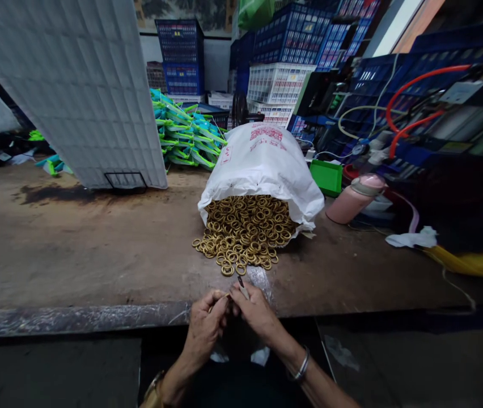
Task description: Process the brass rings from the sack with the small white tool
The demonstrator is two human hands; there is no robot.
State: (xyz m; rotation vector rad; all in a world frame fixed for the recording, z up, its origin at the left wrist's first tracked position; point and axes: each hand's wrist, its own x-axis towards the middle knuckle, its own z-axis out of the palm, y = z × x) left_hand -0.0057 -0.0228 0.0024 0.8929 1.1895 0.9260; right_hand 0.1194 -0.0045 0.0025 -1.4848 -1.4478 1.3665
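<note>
A white sack (262, 161) lies on its side on the wooden table (97, 255), its mouth toward me, and brass-coloured rings (245, 226) spill out of it. Just beyond the table's front edge, my left hand (207, 320) is closed on a ring, of which only a small part shows between the fingers. Close beside it, my right hand (256, 311) is closed on a small tool (242, 287) with a dark tip that points up and away from me. The fingertips of both hands meet around the ring.
A tall white quilted panel (97, 96) stands at the left. Behind it are green and blue plastic pieces (188, 133). Right of the sack are a green tray (326, 177), a pink bottle (354, 198) and a yellow object (471, 262). Stacked crates (182, 56) fill the back.
</note>
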